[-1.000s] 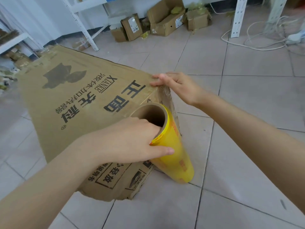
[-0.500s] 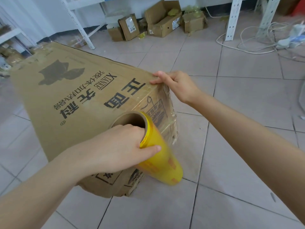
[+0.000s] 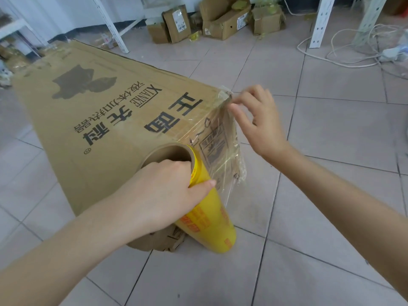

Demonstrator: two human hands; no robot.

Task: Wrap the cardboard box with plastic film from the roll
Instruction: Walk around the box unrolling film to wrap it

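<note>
A long brown cardboard box (image 3: 95, 120) with black printed characters lies on the tiled floor. A yellow roll of plastic film (image 3: 212, 219) stands tilted against its near end, bottom on the floor. My left hand (image 3: 163, 195) grips the roll's top, fingers inside the cardboard core and thumb on the outside. Clear film (image 3: 223, 146) stretches from the roll across the box's end face to its far top corner. My right hand (image 3: 258, 120) hovers just beside that corner, fingers loosely bent, holding nothing.
Several small cardboard boxes (image 3: 220, 21) lie by the far wall. White shelf legs (image 3: 320, 21) stand at the back right, with loose white cables (image 3: 344, 51) on the floor. Another white rack leg (image 3: 110, 23) stands behind the big box.
My right hand has come off the box's top corner and pulled slightly right. My left hand has drawn the roll toward me, laying more film over the end face.
</note>
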